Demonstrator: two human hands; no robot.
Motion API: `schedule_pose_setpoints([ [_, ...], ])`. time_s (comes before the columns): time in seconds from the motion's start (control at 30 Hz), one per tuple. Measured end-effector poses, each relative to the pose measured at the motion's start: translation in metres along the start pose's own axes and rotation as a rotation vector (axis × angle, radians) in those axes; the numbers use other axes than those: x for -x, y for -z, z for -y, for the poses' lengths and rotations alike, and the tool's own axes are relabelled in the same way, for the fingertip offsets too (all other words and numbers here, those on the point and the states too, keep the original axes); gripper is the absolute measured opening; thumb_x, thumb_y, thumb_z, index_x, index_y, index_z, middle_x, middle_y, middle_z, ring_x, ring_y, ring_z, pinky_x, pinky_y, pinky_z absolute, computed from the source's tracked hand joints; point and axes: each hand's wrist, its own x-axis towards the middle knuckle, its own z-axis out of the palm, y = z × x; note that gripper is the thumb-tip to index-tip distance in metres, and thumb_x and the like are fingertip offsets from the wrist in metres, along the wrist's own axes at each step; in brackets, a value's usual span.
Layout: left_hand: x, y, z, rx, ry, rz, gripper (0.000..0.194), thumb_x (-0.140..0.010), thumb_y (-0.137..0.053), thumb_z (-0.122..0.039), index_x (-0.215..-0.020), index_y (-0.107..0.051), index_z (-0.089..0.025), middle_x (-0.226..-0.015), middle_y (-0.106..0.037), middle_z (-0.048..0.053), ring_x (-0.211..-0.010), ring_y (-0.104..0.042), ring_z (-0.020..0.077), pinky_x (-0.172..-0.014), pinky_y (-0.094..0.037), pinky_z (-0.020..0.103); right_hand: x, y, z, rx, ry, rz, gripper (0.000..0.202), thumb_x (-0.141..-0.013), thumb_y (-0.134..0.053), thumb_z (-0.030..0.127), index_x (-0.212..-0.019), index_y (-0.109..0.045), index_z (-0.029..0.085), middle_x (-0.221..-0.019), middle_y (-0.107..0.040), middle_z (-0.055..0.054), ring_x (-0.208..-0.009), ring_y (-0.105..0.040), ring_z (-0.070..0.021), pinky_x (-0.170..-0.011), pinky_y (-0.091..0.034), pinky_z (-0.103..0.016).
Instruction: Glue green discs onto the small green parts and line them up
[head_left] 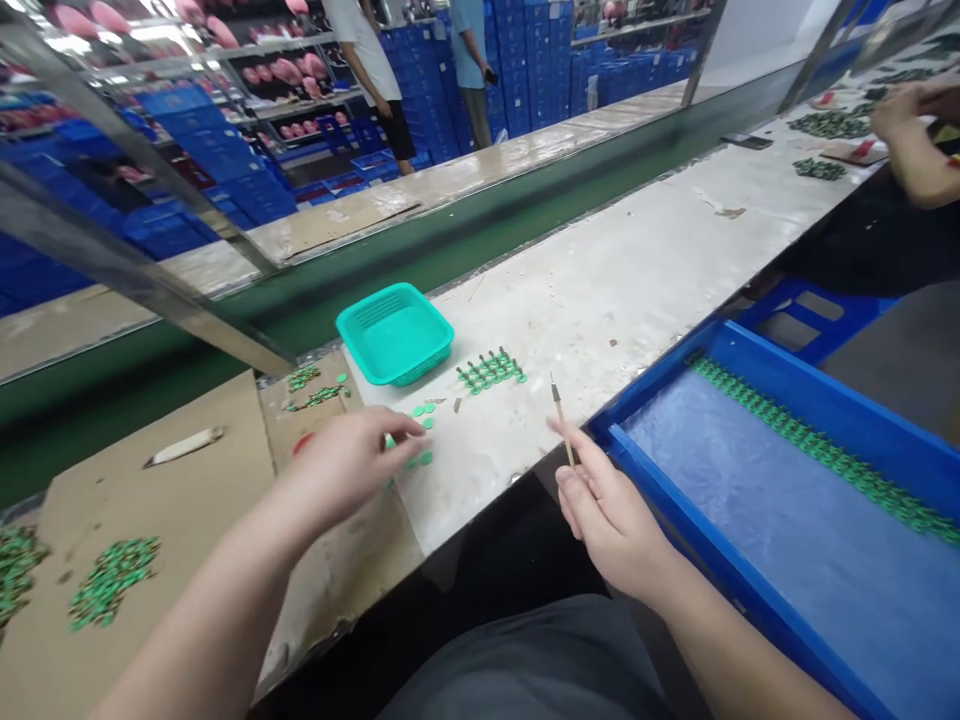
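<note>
My right hand (pixel 606 512) is closed around the light wooden handle of a thin brush (pixel 556 396), with its dark collar and fine tip pointing up and away. Over the edge of the cardboard, my left hand (pixel 358 462) reaches with thumb and fingers apart. Small flat green discs (pixel 427 424) lie scattered beside and under its fingertips; the hand hides some of them. Just beyond, a block of green discs with dark upright pieces (pixel 491 371) stands in rows on the white bench top. A turquoise basket (pixel 395 340) sits behind my left hand.
A blue tray (pixel 652 470) at right holds rows of similar green pieces along its far side. Cardboard (pixel 217 500) at left carries piles of green parts (pixel 114 580) and a pale-handled pointed tool (pixel 184 447). A green conveyor channel (pixel 480 237) runs behind. Another person's arm (pixel 911 140) is at far right.
</note>
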Motion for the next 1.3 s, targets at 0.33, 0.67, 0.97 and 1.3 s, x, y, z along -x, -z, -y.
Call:
schedule_pose_setpoints([
  [0.33, 0.04, -0.045, -0.009, -0.053, -0.04, 0.047, 0.02, -0.106, -0.058, -0.025, -0.103, -0.078, -0.025, -0.113, -0.079, 0.012, -0.116, -0.076, 0.0342, -0.107, -0.061, 0.049, 0.011, -0.003, 0.037, -0.078, 0.161, 0.158, 0.045, -0.124, -0.061, 0.052, -0.166, -0.071, 0.04, -0.113, -0.093, -0.005, -0.091, -0.09, -0.0207, -0.088, -0.076, -0.035],
  [0.67, 0.125, -0.052, 0.022, 0.157, 0.045, -0.182, 0.022, -0.11, -0.06, -0.025, -0.102, -0.08, -0.028, -0.097, -0.084, 0.0, -0.09, -0.08, 0.0198, -0.081, -0.063, 0.032, 0.002, -0.043, 0.064, 0.054, 0.31, 0.071, 0.032, -0.124, -0.06, 0.037, -0.143, -0.085, 0.039, -0.099, -0.094, -0.001, -0.092, -0.092, -0.0204, -0.091, -0.077, -0.031],
  [0.97, 0.179, -0.053, 0.064, 0.149, 0.109, -0.437, 0.023, -0.117, -0.058, -0.034, -0.115, -0.08, -0.028, -0.108, -0.082, 0.003, -0.104, -0.077, 0.0237, -0.097, -0.059, 0.039, -0.045, -0.103, 0.064, -0.088, 0.107, 0.102, 0.022, -0.112, -0.083, 0.048, -0.109, -0.091, 0.028, -0.098, -0.091, -0.004, -0.091, -0.088, -0.0189, -0.081, -0.072, -0.027],
  [1.3, 0.185, -0.056, 0.074, 0.04, -0.052, -0.512, 0.013, -0.117, -0.071, -0.035, -0.118, -0.074, -0.023, -0.11, -0.081, 0.004, -0.103, -0.071, 0.0254, -0.093, -0.052, 0.043, -0.078, -0.152, 0.06, -0.191, 0.057, 0.122, 0.027, -0.118, -0.075, 0.049, -0.108, -0.081, 0.025, -0.095, -0.083, -0.001, -0.086, -0.082, -0.0134, -0.083, -0.07, -0.027],
])
